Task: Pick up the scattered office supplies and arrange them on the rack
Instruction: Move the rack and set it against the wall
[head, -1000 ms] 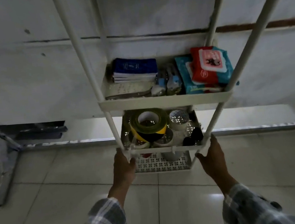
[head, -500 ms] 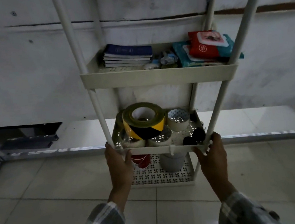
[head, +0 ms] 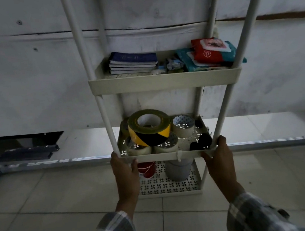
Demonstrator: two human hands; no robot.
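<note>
A white tiered rack (head: 165,81) stands against the wall. My left hand (head: 125,172) grips the front left corner of its middle shelf (head: 164,156), and my right hand (head: 219,160) grips the front right corner. On that shelf a yellow-and-black tape roll (head: 150,132) lies on top of several pale tape rolls (head: 183,126), with black clips (head: 201,141) at the right. The upper shelf carries stacked blue notebooks (head: 134,62) and red and teal wipe packs (head: 211,51). A red roll (head: 147,170) and a grey cylinder (head: 179,170) sit on the bottom shelf.
The floor is pale tile (head: 45,213). A raised ledge (head: 75,143) runs along the white wall behind the rack. Dark flat pieces (head: 28,153) lie on the ledge at the left. My plaid sleeves fill the bottom edge.
My hands have closed onto the middle shelf's front corners. The view has dropped lower and come closer, so the shelves now appear more from the side.
</note>
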